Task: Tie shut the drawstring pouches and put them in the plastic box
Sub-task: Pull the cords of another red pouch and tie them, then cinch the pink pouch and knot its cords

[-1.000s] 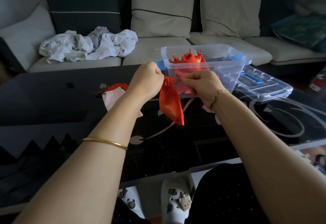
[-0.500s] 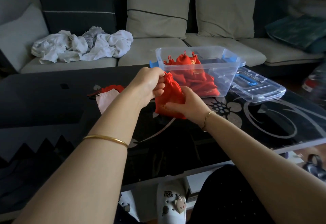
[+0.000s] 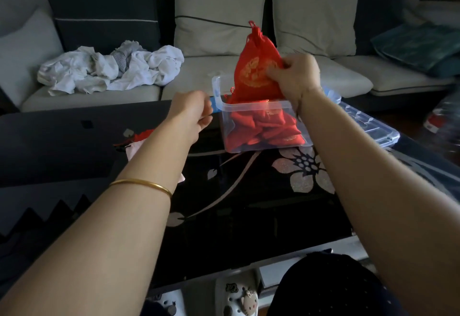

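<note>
My right hand (image 3: 295, 76) grips a red drawstring pouch (image 3: 256, 71) with a gold print, held upright just above the clear plastic box (image 3: 251, 106); its tied cords stick up at the top. Several red pouches (image 3: 263, 128) lie inside the box. My left hand (image 3: 191, 114) hovers left of the box with loosely curled fingers and holds nothing. More pouches, a red one (image 3: 142, 136) and a pale pink one (image 3: 135, 147), lie on the table behind my left forearm.
The box stands on a black glass coffee table (image 3: 249, 203) with flower patterns. Its clear lid (image 3: 368, 126) lies to the right. Behind is a sofa with cushions and a heap of white laundry (image 3: 112, 69). My feet in white clogs show below.
My right hand has lifted the red pouch up and forward over the box. My left hand has let go of the pouch and drawn back to the left.
</note>
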Tool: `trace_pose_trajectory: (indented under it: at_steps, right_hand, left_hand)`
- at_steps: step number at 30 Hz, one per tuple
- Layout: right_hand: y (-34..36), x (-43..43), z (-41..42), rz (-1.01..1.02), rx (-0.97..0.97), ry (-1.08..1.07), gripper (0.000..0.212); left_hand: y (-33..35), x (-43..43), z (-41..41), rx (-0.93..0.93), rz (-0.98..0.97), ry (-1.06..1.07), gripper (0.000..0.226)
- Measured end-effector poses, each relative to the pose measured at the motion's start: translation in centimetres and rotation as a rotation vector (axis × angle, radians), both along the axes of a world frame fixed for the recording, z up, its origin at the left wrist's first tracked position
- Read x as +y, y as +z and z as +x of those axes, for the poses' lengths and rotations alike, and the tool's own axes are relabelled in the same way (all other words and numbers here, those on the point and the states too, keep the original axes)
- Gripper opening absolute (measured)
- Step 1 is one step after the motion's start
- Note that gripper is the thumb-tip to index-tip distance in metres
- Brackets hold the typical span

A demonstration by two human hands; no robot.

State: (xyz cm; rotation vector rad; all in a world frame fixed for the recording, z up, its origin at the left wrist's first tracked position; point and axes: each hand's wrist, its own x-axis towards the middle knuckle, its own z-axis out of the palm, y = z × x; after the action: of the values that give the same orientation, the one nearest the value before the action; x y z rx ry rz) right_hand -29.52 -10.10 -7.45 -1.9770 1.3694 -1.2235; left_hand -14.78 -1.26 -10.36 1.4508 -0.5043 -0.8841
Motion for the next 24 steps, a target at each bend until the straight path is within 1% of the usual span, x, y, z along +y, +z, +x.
trace_pose_trajectory:
  at_steps: [3,5,6,7,8,9,11,12,14,15,17,18,19,20,22,23,24]
  right_hand:
    - [1.1,-3.9,2.5,0.075,0.150,-0.023,0.023]
    - [0.2,-5.4,3.9,0.120,0.350,-0.019,0.022]
    - [-0.5,-5.8,4.2,0.119,0.447,-0.039,0.023]
    - [-1.0,-5.9,4.3,0.101,0.511,-0.068,0.022]
    - [-1.2,-6.0,4.3,0.060,0.537,-0.106,0.025]
    - [-1.3,-5.9,4.3,0.020,0.532,-0.133,0.027]
    - [-1.0,-4.8,4.4,-0.040,0.466,-0.129,0.019]
    - [-0.9,-4.0,4.5,-0.067,0.417,-0.106,0.016]
    - [-0.9,-1.6,4.8,-0.124,0.345,-0.045,0.023]
    - [-1.2,-0.1,5.1,-0.135,0.318,0.004,0.024]
    - [-2.6,2.8,6.1,-0.101,0.283,0.144,0.024]
    - [-3.7,4.0,6.8,-0.055,0.276,0.228,0.024]
    - [-5.1,5.2,7.6,0.000,0.288,0.314,0.024]
    - [-6.5,5.9,8.4,0.044,0.336,0.381,0.025]
    - [-9.2,7.0,9.6,0.087,0.486,0.482,0.026]
    - [-10.4,7.5,10.1,0.113,0.566,0.536,0.028]
    - [-11.4,8.0,10.4,0.139,0.650,0.590,0.031]
  left_hand:
    - [-0.7,-1.1,1.3,-0.018,0.071,0.044,0.015]
    - [-1.7,-1.6,2.5,-0.067,0.134,0.074,0.012]
    - [-2.2,-1.6,2.9,-0.116,0.183,0.092,0.007]
    - [-2.9,-1.5,3.4,-0.189,0.237,0.105,0.009]
    - [-3.9,-1.4,4.0,-0.293,0.296,0.100,0.016]
    - [-4.7,-1.2,4.5,-0.412,0.366,0.078,0.023]
    - [-6.6,-0.4,5.4,-0.665,0.548,-0.004,0.028]
    - [-7.4,0.2,5.5,-0.787,0.645,-0.049,0.027]
    - [-8.8,1.6,5.4,-1.032,0.775,-0.086,0.017]
    - [-9.4,2.3,5.3,-1.100,0.821,-0.112,0.018]
    - [-10.6,3.1,5.2,-1.110,0.916,-0.204,0.039]
    - [-11.1,3.4,5.3,-1.083,0.945,-0.263,0.045]
    - [-11.3,3.9,5.4,-1.069,0.938,-0.305,0.046]
    - [-11.3,3.9,5.3,-1.073,0.904,-0.310,0.042]
    - [-10.9,4.1,5.3,-1.154,0.807,-0.138,0.028]
    - [-10.4,4.5,5.3,-1.191,0.763,-0.082,0.029]
    - [-10.0,5.2,5.0,-1.144,0.707,-0.072,0.027]
